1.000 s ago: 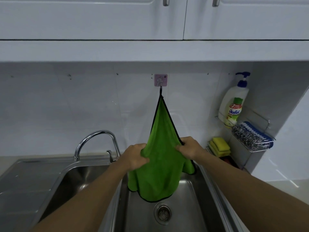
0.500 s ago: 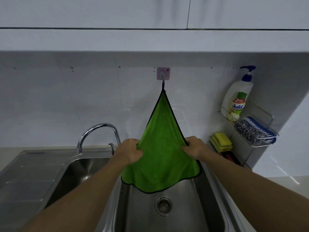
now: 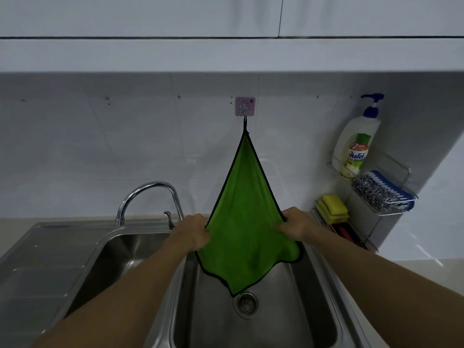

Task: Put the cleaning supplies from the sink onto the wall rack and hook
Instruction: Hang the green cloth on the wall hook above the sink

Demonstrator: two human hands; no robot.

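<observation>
The green cloth point(image 3: 247, 229) hangs from the hook point(image 3: 245, 107); left hand point(image 3: 194, 232) and right hand point(image 3: 294, 226) fingers pinch its side edges.

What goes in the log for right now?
cloth: on hook | left hand: grips cloth | right hand: grips cloth | rack: bottle, scourer, brush

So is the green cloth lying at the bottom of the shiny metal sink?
No, the green black-edged cloth hangs by its loop from the pink square wall hook.
</observation>
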